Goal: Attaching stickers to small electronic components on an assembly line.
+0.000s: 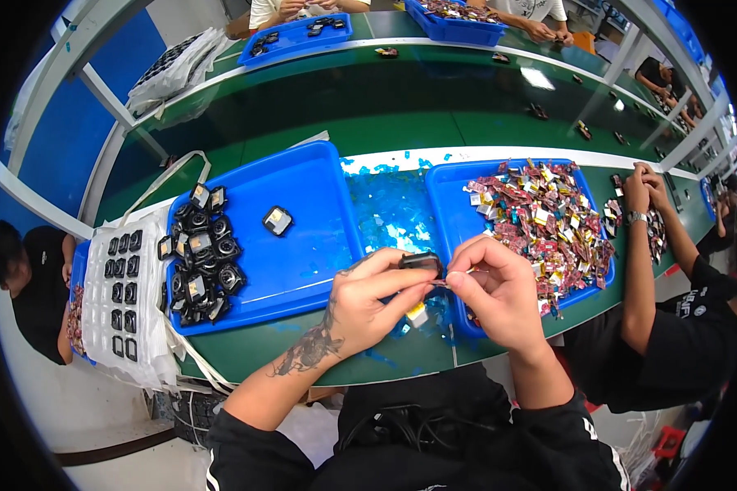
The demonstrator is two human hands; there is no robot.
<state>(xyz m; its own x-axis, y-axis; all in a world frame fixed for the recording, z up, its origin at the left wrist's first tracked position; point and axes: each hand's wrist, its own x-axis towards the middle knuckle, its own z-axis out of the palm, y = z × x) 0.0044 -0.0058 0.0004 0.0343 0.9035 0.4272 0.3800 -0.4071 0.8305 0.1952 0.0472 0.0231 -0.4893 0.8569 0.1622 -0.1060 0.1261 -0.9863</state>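
Above the table's near edge, my left hand (373, 299) grips a small black plastic housing (420, 262) between thumb and fingers. My right hand (499, 290) meets it there, thumb and forefinger pinched at a thin reddish piece whose shape is mostly hidden. Just below the fingers shows a small white block with a yellow end (418, 315); whether it hangs from the housing or lies on the table, I cannot tell. To the left, a blue tray (311, 270) holds a heap of black housings (201, 258) and a lone housing (278, 220).
On the right, another blue tray (454, 200) is piled with red circuit boards (540, 221). Blue film scraps (393, 217) litter the green table between the trays. A white moulded tray (139, 286) with black frames stands far left. A co-worker's hands (643, 184) are close at right.
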